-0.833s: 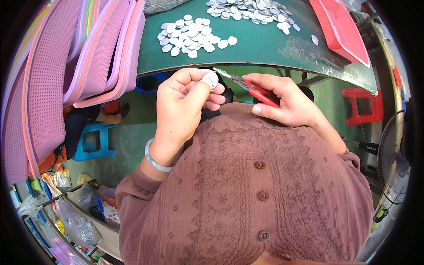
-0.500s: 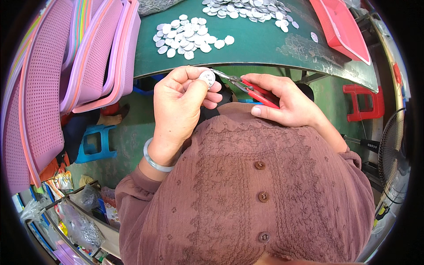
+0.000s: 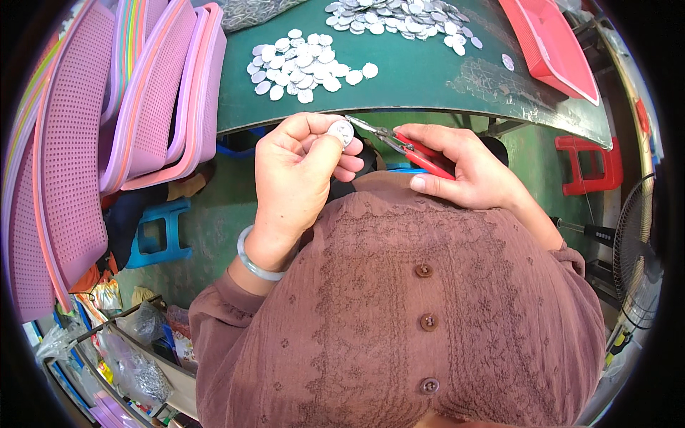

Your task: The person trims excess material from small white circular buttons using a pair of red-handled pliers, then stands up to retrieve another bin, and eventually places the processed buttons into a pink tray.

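Held pliers (image 3: 401, 145), scuffed green table (image 3: 410, 75); blue stool (image 3: 173, 232)

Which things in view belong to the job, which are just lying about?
In the job:
silver disc in left hand
red-handled pliers in right hand
probably the disc piles on the green table

Likely just about:
blue stool
red stool
dark fan

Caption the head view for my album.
Left hand pinching a silvery medallion, right hand gripping red-handled pliers, beside a green table.
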The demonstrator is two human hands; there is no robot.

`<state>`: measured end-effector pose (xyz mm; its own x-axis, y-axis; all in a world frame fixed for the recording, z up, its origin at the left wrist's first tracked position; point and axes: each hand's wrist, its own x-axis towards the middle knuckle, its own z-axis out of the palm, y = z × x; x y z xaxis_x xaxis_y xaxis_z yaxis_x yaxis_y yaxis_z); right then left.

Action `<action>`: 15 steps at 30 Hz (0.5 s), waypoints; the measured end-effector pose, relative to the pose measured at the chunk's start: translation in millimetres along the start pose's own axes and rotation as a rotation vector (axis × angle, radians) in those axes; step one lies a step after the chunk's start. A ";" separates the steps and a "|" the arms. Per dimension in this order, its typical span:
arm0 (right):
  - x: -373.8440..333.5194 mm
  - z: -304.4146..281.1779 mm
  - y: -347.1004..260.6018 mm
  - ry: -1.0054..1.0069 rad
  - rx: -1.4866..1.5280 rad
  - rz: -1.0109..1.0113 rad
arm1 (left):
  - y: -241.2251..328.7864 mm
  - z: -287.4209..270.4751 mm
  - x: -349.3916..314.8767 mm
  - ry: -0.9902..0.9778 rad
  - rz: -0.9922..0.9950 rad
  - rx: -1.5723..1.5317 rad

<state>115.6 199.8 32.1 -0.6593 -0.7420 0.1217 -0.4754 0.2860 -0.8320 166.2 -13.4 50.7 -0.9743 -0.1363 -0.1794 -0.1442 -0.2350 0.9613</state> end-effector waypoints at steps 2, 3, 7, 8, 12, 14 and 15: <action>0.4 1.2 0.7 0.027 0.024 -0.013 | 0.1 -0.1 -0.3 0.003 0.002 -0.006; 0.6 0.9 -0.2 0.015 0.024 -0.007 | 0.2 0.0 -0.7 0.006 0.003 -0.001; 2.1 -0.8 -2.3 -0.019 -0.002 0.001 | -0.4 -0.9 -1.2 0.001 0.014 -0.012; 2.3 -0.8 -2.4 -0.025 -0.016 0.000 | -1.1 -1.0 -1.4 0.000 0.018 0.005; 1.1 1.5 -1.2 -0.002 0.015 -0.023 | -1.6 -0.8 -1.5 -0.010 0.018 0.027; 1.1 0.2 -2.4 -0.026 0.001 -0.015 | -2.0 -0.9 -2.4 -0.010 0.011 0.023; 1.0 0.4 -3.0 -0.024 -0.001 -0.014 | -2.0 -1.4 -2.6 -0.008 0.012 0.025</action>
<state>116.6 198.0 34.4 -0.6381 -0.7605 0.1204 -0.4850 0.2756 -0.8299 169.3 -14.0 49.0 -0.9773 -0.1314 -0.1662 -0.1366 -0.2092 0.9683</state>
